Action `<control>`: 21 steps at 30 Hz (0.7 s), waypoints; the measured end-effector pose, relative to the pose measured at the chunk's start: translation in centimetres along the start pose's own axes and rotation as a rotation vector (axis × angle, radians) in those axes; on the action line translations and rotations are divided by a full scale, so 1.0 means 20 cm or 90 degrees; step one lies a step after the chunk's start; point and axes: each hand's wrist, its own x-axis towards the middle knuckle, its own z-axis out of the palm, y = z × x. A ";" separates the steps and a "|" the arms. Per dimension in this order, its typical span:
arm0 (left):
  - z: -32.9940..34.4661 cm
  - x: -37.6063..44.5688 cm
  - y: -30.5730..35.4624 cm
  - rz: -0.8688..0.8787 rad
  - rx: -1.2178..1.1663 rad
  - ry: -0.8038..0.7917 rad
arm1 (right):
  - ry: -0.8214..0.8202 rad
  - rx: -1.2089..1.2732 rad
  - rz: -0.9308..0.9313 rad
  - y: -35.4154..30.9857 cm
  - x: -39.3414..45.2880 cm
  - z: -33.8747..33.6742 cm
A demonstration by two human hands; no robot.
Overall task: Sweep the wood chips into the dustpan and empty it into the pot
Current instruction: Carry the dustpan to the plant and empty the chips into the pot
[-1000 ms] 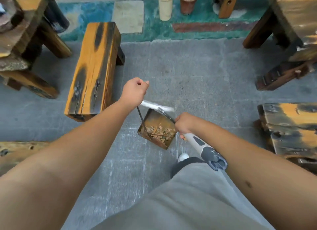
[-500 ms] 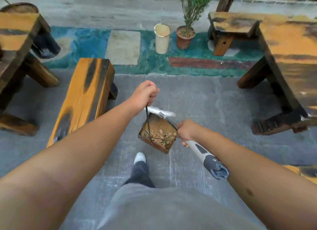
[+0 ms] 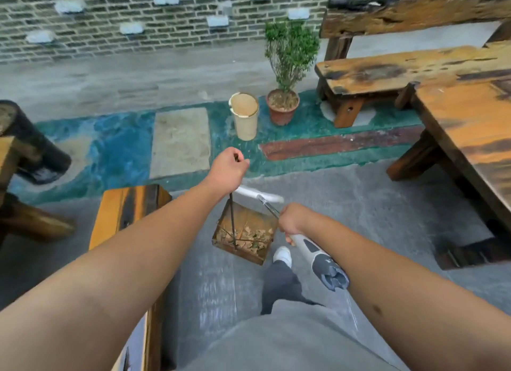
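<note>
A rusty metal dustpan (image 3: pixel 250 218) hangs above the grey floor from a thin upright handle. My left hand (image 3: pixel 228 169) grips the top of that handle. Wood chips (image 3: pixel 246 236) lie piled in the pan's lower end. My right hand (image 3: pixel 290 221) grips the grey-and-white handle of a broom (image 3: pixel 322 260), whose white head pokes out behind the pan. A tall cream pot (image 3: pixel 245 116) stands on the green strip ahead, beyond both hands. A terracotta pot (image 3: pixel 282 108) with a small shrub stands just right of it.
A wooden bench (image 3: pixel 124 221) lies to the left below my left arm. A heavy wooden table (image 3: pixel 467 138) and another bench (image 3: pixel 387 72) fill the right. A dark stump (image 3: pixel 30 141) stands at far left. A brick wall (image 3: pixel 138 19) closes the back. My shoe (image 3: pixel 282 256) steps forward.
The view has tilted up and moved forward toward the cream pot, bringing the wall into sight. Both hands keep their holds, and the dustpan still hangs with its chips inside.
</note>
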 end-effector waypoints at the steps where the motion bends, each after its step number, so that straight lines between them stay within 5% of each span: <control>1: 0.00 0.05 0.00 0.004 -0.001 0.003 | 0.010 -0.012 -0.005 0.00 0.04 -0.03; 16: -0.52 1.91 0.59 0.015 -0.099 0.093 | 0.080 -0.016 -0.091 -0.83 1.17 -1.42; 21: -0.74 2.57 0.71 0.073 -0.135 0.031 | 0.114 -0.099 -0.042 -1.10 1.55 -1.69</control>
